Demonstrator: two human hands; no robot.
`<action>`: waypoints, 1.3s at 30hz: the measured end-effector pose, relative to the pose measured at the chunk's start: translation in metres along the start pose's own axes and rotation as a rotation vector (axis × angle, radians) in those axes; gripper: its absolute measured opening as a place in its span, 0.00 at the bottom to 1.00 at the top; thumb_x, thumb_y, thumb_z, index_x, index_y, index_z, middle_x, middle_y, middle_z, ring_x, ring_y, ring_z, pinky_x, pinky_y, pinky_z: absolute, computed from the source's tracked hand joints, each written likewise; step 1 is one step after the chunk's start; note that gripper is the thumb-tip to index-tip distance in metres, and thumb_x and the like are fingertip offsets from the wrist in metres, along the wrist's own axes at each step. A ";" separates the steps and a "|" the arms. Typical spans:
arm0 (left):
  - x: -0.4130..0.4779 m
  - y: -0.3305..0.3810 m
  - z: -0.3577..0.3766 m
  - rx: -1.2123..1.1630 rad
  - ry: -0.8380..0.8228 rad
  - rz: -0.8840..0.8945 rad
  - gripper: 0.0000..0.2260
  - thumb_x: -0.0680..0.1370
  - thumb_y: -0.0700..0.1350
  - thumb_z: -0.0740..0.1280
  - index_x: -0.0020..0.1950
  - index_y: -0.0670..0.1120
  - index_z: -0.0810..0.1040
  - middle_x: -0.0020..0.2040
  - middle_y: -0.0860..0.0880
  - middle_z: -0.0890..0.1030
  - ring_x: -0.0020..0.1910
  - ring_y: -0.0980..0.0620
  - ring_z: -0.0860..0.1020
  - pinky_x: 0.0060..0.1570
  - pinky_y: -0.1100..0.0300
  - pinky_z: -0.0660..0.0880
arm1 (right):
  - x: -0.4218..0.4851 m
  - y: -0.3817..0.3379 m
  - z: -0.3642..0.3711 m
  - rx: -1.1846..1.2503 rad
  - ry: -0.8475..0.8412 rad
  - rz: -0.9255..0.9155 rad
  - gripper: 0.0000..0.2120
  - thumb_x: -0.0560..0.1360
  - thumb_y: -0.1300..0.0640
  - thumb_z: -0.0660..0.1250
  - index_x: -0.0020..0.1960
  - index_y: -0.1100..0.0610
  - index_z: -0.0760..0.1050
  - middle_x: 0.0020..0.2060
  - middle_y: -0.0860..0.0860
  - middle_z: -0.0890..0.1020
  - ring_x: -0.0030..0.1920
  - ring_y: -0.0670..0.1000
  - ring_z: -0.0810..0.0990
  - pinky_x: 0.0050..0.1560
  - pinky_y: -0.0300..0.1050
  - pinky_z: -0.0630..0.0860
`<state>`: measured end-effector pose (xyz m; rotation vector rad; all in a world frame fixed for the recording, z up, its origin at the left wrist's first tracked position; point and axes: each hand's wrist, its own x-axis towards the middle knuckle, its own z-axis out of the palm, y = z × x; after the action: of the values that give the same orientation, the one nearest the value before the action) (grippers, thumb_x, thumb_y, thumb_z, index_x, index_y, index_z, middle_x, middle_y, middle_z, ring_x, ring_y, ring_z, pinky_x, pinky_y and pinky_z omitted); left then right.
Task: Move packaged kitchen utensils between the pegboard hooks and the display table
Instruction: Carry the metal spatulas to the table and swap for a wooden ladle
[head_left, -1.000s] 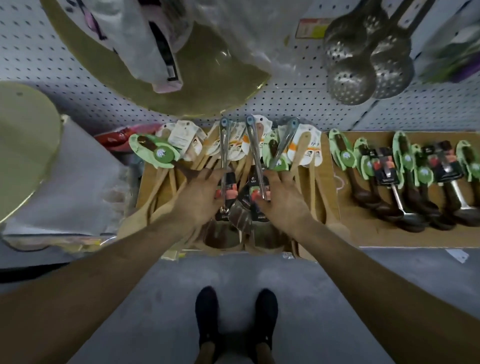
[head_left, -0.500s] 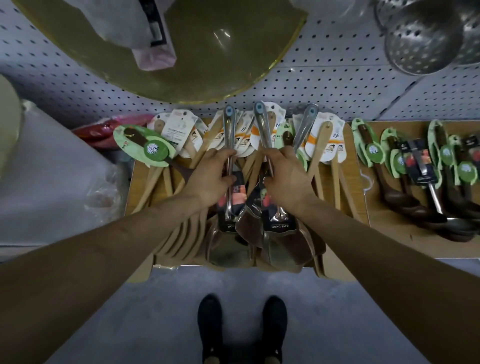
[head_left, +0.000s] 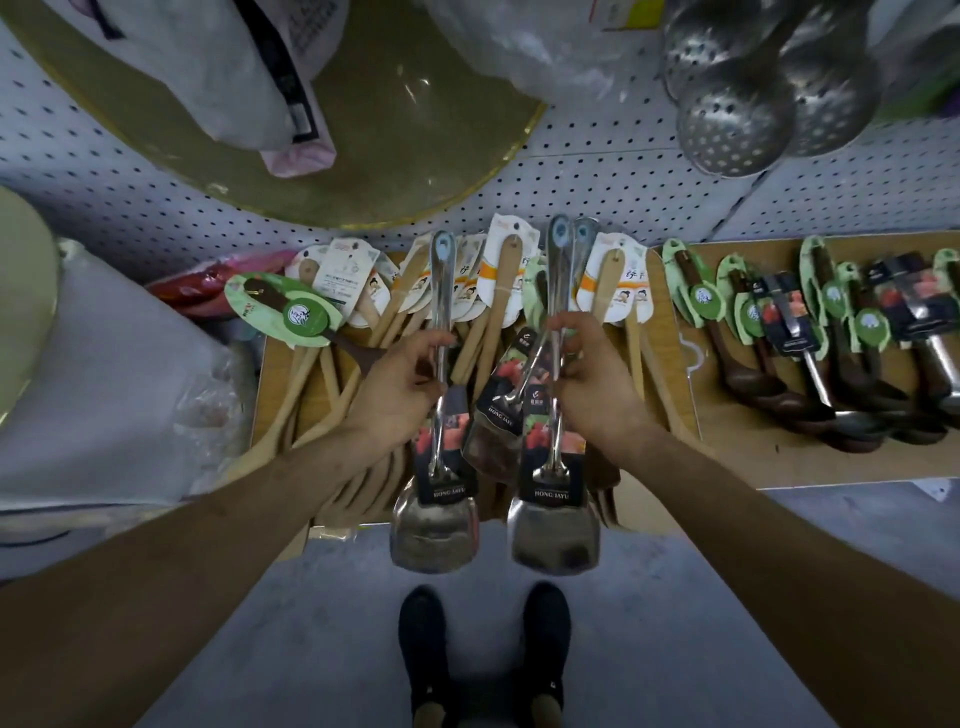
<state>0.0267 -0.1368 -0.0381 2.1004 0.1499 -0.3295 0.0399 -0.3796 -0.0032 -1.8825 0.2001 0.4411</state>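
My left hand (head_left: 399, 382) grips the handle of one packaged steel spatula (head_left: 434, 525), lifted above the display table (head_left: 737, 467). My right hand (head_left: 592, 387) holds two steel spatulas together by their handles; the nearer one (head_left: 553, 530) hangs with its blade over the floor, the other one (head_left: 493, 431) tilts left behind it. Each spatula has a dark label card round its neck. Wooden spoons with white and orange cards (head_left: 506, 280) lie in a pile under my hands.
White pegboard (head_left: 597, 176) rises behind the table. Perforated steel skimmers (head_left: 737, 109) hang at top right, and a large round golden board (head_left: 363, 156) with plastic bags hangs at top centre. Dark ladles with green cards (head_left: 753, 364) lie on the right. White wrapped goods (head_left: 104, 389) sit left.
Both hands closed on the spatula handles and lifted them off the pile toward me; the blades now hang past the table's front edge. The third spatula has joined my right hand's grip.
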 end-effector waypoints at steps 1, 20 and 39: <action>-0.009 0.000 -0.001 -0.018 -0.009 0.011 0.29 0.78 0.30 0.70 0.72 0.58 0.76 0.61 0.53 0.79 0.58 0.52 0.81 0.63 0.48 0.81 | -0.013 0.000 -0.002 0.022 0.002 -0.010 0.28 0.77 0.71 0.73 0.66 0.45 0.71 0.52 0.48 0.81 0.50 0.49 0.87 0.43 0.50 0.87; -0.146 0.173 0.006 -0.091 -0.453 0.194 0.44 0.78 0.30 0.72 0.79 0.72 0.64 0.56 0.47 0.75 0.52 0.47 0.78 0.58 0.52 0.80 | -0.245 -0.031 -0.084 0.175 0.333 -0.037 0.49 0.71 0.82 0.63 0.73 0.33 0.66 0.54 0.57 0.77 0.43 0.44 0.80 0.35 0.48 0.83; -0.246 0.457 0.271 -0.062 -0.851 0.577 0.43 0.78 0.25 0.67 0.80 0.67 0.66 0.51 0.52 0.69 0.44 0.55 0.68 0.49 0.63 0.72 | -0.483 0.007 -0.353 0.145 0.857 -0.048 0.45 0.78 0.75 0.60 0.78 0.31 0.61 0.55 0.51 0.76 0.50 0.49 0.76 0.51 0.62 0.82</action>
<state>-0.1470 -0.6010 0.2738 1.6818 -0.9086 -0.8031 -0.3325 -0.7484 0.2858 -1.8224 0.7272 -0.4310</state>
